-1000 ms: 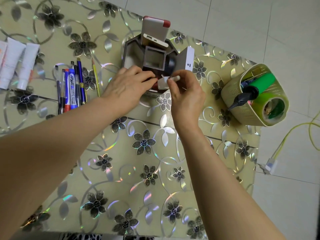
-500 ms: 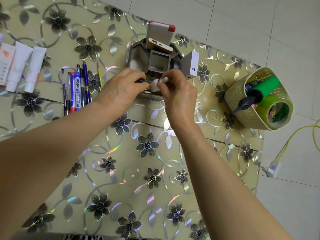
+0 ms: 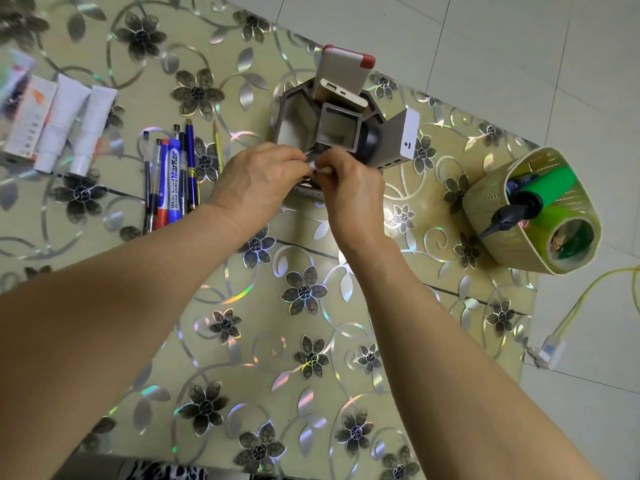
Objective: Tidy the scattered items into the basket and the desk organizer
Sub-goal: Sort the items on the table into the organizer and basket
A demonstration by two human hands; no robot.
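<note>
A grey desk organizer (image 3: pixel 294 109) stands at the far middle of the table, with a power bank (image 3: pixel 341 93) and a red-topped flat device (image 3: pixel 346 69) upright in it. Just in front of it my left hand (image 3: pixel 259 178) and my right hand (image 3: pixel 349 188) meet, fingertips together, pinching a small white item (image 3: pixel 320 171) that is mostly hidden between them. A pale yellow basket (image 3: pixel 498 216) at the right holds a green pump with a black nozzle (image 3: pixel 540 194) and a roll of tape (image 3: pixel 571 239). Several pens and a whiteboard marker (image 3: pixel 173 178) lie to the left.
White tubes (image 3: pixel 72 123) and a small box (image 3: pixel 29 119) lie at the far left. The table's right edge runs just past the basket. On the tiled floor a yellow cable (image 3: pixel 588 299) leads to a white plug (image 3: pixel 547 351).
Both hands have drawn closer together in front of the organizer. The white item, plainly visible a second ago in my right fingers, is now nearly hidden between the two hands.
</note>
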